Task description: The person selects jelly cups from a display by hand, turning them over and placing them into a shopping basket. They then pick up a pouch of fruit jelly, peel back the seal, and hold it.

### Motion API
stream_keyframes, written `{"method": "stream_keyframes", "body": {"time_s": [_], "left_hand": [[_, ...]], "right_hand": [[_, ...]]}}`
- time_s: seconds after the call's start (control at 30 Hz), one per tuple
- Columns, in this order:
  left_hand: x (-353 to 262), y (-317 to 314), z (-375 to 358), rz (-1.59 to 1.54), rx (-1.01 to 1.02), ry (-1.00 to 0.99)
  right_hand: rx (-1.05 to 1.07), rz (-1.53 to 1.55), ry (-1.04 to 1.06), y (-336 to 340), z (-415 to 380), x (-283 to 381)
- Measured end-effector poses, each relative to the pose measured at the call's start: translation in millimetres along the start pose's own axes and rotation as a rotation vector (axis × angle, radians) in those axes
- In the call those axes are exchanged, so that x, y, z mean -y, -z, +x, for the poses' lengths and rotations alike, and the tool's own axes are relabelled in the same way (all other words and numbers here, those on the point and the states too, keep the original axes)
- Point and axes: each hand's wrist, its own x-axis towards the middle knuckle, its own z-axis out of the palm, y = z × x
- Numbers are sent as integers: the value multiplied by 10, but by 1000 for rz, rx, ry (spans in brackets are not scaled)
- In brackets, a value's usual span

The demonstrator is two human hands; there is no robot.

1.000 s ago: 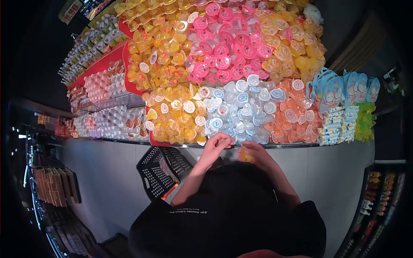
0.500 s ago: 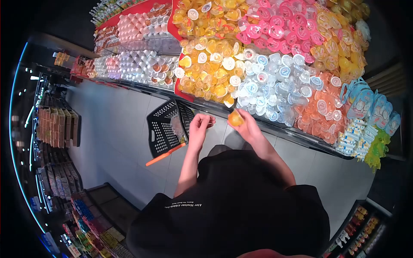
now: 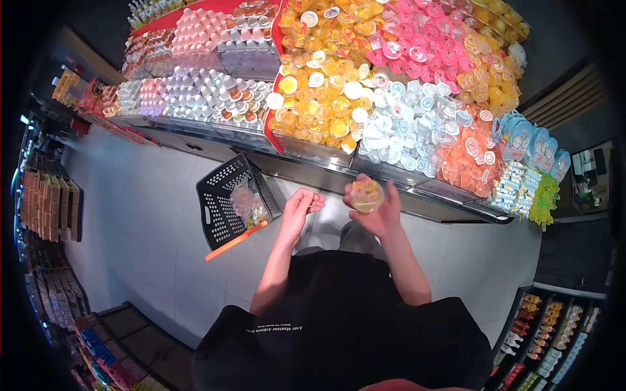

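My right hand [image 3: 385, 216] holds a clear-domed jelly cup [image 3: 367, 197] with yellow-orange pieces inside, its round face turned up toward me. My left hand [image 3: 298, 215] is to the left of it, fingers curled together, and whatever may be inside them is hidden. Just left of that hand, a black shopping basket [image 3: 218, 207] with an orange handle [image 3: 236, 241] stands on the floor. Clear plastic packaging [image 3: 244, 201] lies in the basket. Beyond both hands, yellow jelly cups [image 3: 316, 120] are heaped on the display, beside clear ones with blue-and-white lids [image 3: 407, 127].
Pink jelly cups [image 3: 420, 49] and orange ones [image 3: 466, 153] fill more of the display. Its front edge [image 3: 313, 166] runs across ahead of me. Blue bags [image 3: 520, 140] hang at its right end. Shelves [image 3: 548, 335] stand at lower right and more [image 3: 52, 202] at left.
My right hand has turned the jelly cup so its round face shows, and has opened its thumb outward. My left hand stays curled. The whole view has shifted slightly.
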Motion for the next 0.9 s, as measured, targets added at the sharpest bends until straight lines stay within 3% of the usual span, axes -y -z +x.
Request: {"method": "stream_keyframes", "body": {"time_s": [0.03,0.1,0.17,0.2,0.27,0.3,0.37,0.47,0.53,0.63,0.67,0.73,0.8,0.87,0.9], "left_hand": [[42,47,-74,-1,24,19],[171,202,-171,-3,53,48],[269,331,-255,14,71,104],[285,385,-290,20,98,104],[303,498,-365,63,78,69],[304,545,-396,47,73,61],[307,614,-447,50,85,74],[360,624,-442,52,110,132],[318,543,-442,120,174,121],[138,351,-492,134,278,96],[95,307,-469,114,311,89],[93,296,-452,104,320,53],[98,286,-429,134,330,32],[116,259,-350,131,356,28],[123,252,-328,161,359,34]], "right_hand": [[-34,-168,-57,216,-61,-119],[-93,-158,-208,441,-248,-433],[-457,-324,-268,681,-461,-675],[-461,-329,-240,1034,-644,-817],[-941,84,82,1777,-981,-1003],[-935,83,100,1800,-1029,-963],[-1141,131,336,1844,-1126,-859],[-882,-35,498,1357,-778,-576],[-728,-195,500,440,-494,-444],[-169,-383,709,-977,-513,-384],[-127,-385,877,-1255,-613,-342],[337,-286,846,-1048,-956,56],[-33,-288,874,-865,-1012,168],[-258,-422,685,-860,-874,-6],[-264,-426,697,-948,-808,-133]]}}
